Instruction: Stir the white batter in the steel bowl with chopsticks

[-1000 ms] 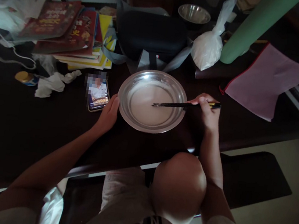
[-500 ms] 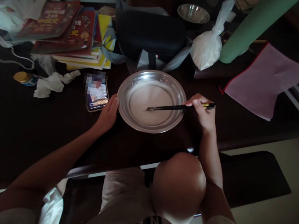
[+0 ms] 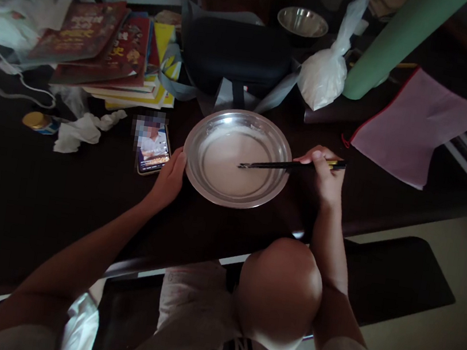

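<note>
A round metal bowl stands on the dark table, holding a pale, smooth batter-like liquid. At its left rim my left hand is closed on the edge, with the thumb at the rim and the other fingers mostly hidden. My right hand grips black chopsticks to the right of the bowl. They slant over the right rim, and their tips touch the liquid near its middle. Beside my left hand lies a phone with a lit screen.
Books are stacked at the back left, near crumpled tissue and a small jar. Behind the bowl sits a black case. A knotted bag of white powder, a second metal bowl, a green roll and a pink pouch stand to the right.
My right hand has shifted a little to the right, drawing the chopstick tips right and slightly away from me through the liquid. My left hand and the bowl stay nearly in place.
</note>
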`<state>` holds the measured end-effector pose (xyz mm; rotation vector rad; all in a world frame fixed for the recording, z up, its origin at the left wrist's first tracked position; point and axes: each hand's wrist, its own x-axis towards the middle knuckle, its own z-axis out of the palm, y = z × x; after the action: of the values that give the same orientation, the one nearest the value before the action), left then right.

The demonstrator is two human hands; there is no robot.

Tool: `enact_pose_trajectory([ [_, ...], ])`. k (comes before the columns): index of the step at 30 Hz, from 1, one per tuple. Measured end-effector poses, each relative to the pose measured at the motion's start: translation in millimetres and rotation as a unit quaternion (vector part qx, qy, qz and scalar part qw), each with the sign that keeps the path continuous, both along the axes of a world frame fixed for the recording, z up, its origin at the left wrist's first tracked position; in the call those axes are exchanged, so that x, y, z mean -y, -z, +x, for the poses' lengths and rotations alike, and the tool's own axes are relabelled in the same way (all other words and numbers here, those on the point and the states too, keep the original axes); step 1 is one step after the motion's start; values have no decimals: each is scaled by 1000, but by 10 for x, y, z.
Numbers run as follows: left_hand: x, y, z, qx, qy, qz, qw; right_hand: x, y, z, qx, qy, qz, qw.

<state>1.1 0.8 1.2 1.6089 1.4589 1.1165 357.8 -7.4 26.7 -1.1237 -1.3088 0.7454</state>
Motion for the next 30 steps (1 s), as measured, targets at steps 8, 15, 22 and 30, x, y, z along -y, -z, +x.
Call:
enact_pose_trajectory([
  [8, 2, -11, -10, 0, 3, -18, 1000, -5, 12, -2, 9, -22, 4, 1000],
  [15, 0, -21, -2, 4, -3, -17, 1000, 2, 15, 3, 16, -48, -3, 999],
  [22, 5, -31, 8, -5, 6, -10, 1000, -2, 8, -1, 2, -15, -6, 1000],
  [30, 6, -28, 13, 0, 7, -11, 1000, -1, 12, 8, 2, 3, 4, 1000],
])
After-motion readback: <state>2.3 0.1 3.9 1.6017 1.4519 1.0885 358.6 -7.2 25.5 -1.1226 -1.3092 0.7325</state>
